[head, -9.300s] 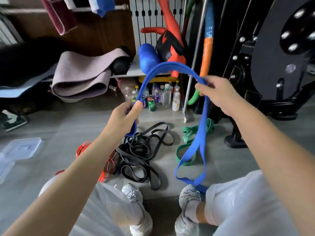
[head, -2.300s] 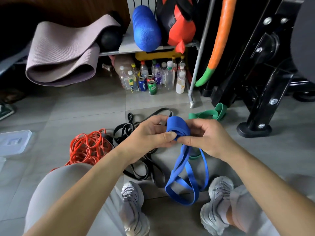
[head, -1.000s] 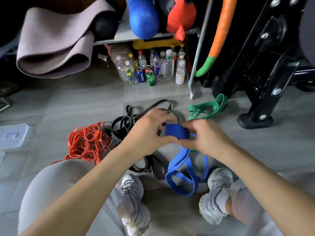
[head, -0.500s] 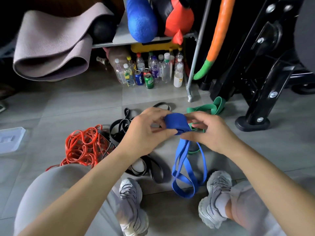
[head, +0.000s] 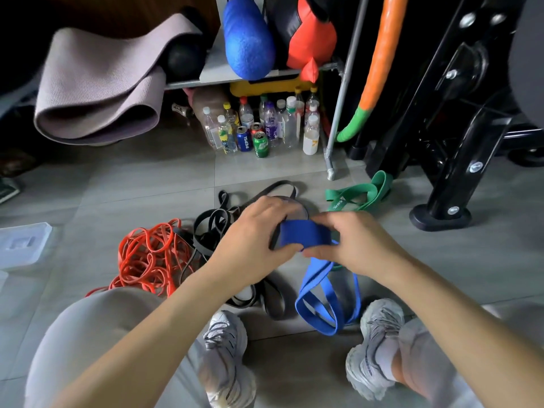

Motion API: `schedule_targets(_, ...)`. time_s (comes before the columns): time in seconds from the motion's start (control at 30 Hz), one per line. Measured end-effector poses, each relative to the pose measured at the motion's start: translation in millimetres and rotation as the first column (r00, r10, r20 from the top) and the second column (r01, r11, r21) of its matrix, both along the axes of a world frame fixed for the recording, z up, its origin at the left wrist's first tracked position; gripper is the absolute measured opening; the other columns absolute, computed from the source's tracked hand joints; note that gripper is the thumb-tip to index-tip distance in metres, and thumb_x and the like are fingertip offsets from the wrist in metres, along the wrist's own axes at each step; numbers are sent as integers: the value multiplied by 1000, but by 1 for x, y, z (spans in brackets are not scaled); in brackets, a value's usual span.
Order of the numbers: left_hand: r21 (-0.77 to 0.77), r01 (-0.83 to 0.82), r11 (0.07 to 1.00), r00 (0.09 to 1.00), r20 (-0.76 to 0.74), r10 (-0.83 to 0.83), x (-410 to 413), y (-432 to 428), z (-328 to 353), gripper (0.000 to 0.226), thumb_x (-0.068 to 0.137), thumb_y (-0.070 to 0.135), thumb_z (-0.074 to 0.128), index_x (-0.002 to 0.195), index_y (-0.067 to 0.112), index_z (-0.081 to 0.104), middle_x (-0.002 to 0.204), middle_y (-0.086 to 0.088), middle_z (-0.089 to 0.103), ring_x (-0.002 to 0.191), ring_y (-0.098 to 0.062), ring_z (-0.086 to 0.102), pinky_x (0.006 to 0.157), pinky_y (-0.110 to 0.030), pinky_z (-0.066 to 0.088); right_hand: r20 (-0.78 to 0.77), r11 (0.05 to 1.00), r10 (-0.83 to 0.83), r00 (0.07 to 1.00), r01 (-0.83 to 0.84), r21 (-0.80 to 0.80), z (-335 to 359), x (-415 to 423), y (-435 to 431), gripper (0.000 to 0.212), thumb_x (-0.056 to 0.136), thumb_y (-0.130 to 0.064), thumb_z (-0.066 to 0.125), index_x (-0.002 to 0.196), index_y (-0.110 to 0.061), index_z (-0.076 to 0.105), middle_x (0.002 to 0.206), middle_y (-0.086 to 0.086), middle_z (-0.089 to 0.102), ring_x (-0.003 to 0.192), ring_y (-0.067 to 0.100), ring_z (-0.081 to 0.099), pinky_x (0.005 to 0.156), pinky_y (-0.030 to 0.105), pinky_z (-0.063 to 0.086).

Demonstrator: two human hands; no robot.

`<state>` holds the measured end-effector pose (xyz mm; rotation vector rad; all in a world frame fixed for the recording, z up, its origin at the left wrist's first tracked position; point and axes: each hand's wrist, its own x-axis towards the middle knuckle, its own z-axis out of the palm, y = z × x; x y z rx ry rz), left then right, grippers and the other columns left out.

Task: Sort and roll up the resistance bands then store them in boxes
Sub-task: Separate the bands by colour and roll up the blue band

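Observation:
A blue resistance band [head: 304, 236] is partly rolled into a coil between my hands. My left hand [head: 253, 242] grips the coil's left side and my right hand [head: 353, 241] grips its right side. The unrolled tail hangs down in loops to the floor between my shoes. On the tiles lie a tangle of orange bands [head: 150, 256], a heap of black bands [head: 217, 228] behind my left hand, and a green band [head: 357, 195] at the right. A clear plastic box [head: 22, 244] sits at the left edge.
A low shelf holds a folded mauve mat [head: 100, 81] and a blue foam roller [head: 247, 36]. Several bottles and cans [head: 259, 128] stand beneath it. The black machine's foot [head: 440, 216] sits at the right. My shoes [head: 226, 357] are near the bottom.
The coil has turned in my hands and now lies flatter and wider. The hanging tail has grown shorter over the last seconds. The camera has shifted slightly.

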<state>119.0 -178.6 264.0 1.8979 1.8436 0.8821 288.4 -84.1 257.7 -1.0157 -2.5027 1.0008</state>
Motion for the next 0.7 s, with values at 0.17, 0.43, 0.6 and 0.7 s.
schedule_targets(0.17, -84, 52, 995, 992, -108, -61, -2, 6, -5, 47, 73, 31, 65, 118, 19, 62, 105, 6, 57, 74, -6, 51, 78, -33, 49, 69, 999, 2, 998, -5, 45, -4, -1, -1, 39, 68, -41, 78, 100, -23, 68, 82, 0, 68, 79, 23, 60, 73, 42, 50)
schedule_targets(0.43, 19, -13, 1000, 987, 162, 10, 1, 16, -1, 35, 68, 39, 60, 101, 27, 64, 86, 6, 52, 70, -6, 52, 70, -28, 52, -175, 990, -78, 981, 55, -131, 3, 3, 7, 38, 69, -24, 82, 103, -26, 65, 96, -3, 68, 93, 17, 61, 86, 29, 47)
schedule_targets(0.6, -60, -69, 996, 730, 677, 91, -11, 13, 11, 37, 71, 26, 73, 105, 23, 61, 85, -3, 66, 75, -14, 58, 72, -27, 50, -399, 894, -140, 906, -57, -444, 11, 1, 16, 42, 66, -7, 82, 98, -28, 64, 99, -5, 71, 98, 10, 64, 95, 29, 48)
schedule_targets(0.7, -60, 34, 998, 512, 858, 34, -12, 8, 12, 34, 73, 18, 75, 106, 19, 65, 97, -1, 69, 91, -17, 64, 85, -32, 52, -493, 847, -137, 859, -156, -508, 5, -6, 10, 41, 54, -22, 88, 91, -30, 71, 92, -11, 73, 90, 5, 67, 84, 23, 52)
